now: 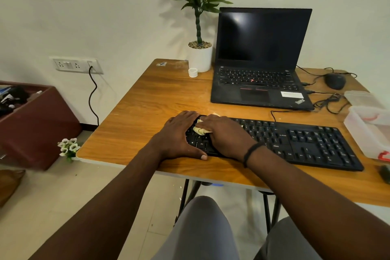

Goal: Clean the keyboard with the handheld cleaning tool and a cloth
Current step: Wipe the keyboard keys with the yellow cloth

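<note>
A black keyboard (306,143) lies along the front of the wooden table (143,112). My left hand (179,133) rests on its left end, fingers reaching the far edge and the thumb lying along the front edge. My right hand (223,135), a black band on its wrist, holds a crumpled pale yellow cloth (200,130) down on the left-hand keys. Most of the cloth is hidden under my fingers. No cleaning tool can be made out clearly.
Behind the keyboard are an open black laptop (259,82), a potted plant (200,57) and a small white cap (192,72). At the right lie a mouse (335,81) with cables and clear plastic containers (367,129). A brown box (31,122) stands on the floor at left.
</note>
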